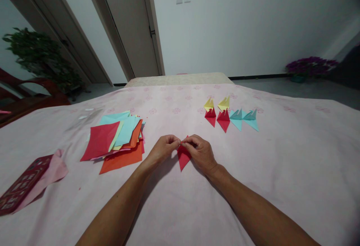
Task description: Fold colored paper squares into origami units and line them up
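A small folded red paper (183, 158) hangs point-down between my two hands, over the middle of the table. With thumb and finger, my left hand (166, 146) pinches its upper left edge. My right hand (200, 151) grips the upper right side, its fingers covering part of the paper. The fingertips of both hands nearly meet at the top, so the folds there are hidden. Beyond my right hand stand finished-looking folded paper birds: two red ones (224, 120), two yellow ones (224, 104) and two light blue ones (250, 119).
Left of my hands lies a loose stack of coloured paper sheets (120, 159). A dark red patterned box or packet (26, 182) rests on pink paper (53, 176) at far left. A pink flowered cloth (295, 163) covers the table. A clear plastic sleeve (81, 120) lies behind the stack.
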A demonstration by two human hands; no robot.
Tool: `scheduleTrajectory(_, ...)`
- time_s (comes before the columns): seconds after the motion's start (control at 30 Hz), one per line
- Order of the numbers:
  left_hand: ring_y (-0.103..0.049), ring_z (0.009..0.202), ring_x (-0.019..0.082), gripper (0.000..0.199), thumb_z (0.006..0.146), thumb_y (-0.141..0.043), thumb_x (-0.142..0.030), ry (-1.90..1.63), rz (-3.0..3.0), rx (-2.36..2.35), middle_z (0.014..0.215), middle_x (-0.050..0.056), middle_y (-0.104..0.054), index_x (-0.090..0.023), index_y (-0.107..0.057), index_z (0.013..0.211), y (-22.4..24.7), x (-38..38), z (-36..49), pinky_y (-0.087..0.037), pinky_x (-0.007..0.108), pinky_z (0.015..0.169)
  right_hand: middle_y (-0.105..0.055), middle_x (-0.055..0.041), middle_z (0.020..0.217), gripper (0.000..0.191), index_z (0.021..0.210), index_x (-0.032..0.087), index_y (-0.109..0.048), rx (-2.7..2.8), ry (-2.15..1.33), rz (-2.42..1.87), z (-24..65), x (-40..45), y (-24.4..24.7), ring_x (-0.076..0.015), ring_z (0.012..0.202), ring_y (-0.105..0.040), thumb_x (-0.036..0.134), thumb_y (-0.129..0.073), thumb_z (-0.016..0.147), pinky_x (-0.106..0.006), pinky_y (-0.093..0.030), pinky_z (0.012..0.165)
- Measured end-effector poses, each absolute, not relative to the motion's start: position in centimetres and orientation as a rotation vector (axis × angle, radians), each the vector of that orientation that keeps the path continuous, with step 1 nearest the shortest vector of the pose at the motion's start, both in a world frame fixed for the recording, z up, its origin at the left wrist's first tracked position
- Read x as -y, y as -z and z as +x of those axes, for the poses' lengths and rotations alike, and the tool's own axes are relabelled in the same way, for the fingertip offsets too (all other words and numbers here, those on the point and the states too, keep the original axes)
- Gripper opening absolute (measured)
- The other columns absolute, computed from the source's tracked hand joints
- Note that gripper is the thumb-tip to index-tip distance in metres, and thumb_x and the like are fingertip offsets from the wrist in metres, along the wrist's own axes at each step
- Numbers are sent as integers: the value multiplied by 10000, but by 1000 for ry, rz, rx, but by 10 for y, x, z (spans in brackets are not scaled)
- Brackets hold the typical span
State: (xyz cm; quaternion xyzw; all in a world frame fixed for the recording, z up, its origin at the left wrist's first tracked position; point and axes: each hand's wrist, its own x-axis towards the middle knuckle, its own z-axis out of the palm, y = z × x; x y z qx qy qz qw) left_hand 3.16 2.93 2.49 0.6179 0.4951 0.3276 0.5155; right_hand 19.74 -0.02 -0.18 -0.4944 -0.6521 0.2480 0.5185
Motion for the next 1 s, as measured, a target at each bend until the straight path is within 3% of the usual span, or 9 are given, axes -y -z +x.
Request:
scheduleTrajectory(0.57,-434,549,103,163,721,-600,-303,-760,1509,-1182,600,-16,-547,-156,-625,653,-25,-31,31,-288,237,534,-633,9,789,65,797,225,-626,1664,-581,-1211,198,2,-4,-143,707,-587,214,-589,849,-265,-458,673)
scheduleTrajectory(1.0,-628,707,169,235,694,-735,-339,-774,1492,-1084,774,72,-727,-129,-747,799,-40,-34,21,-453,278,707,-656,5,797,101,799,219,-633,1571,-675,-1257,200,-1,-1,-153,728,-592,264,-579,871,-261,-453,682)
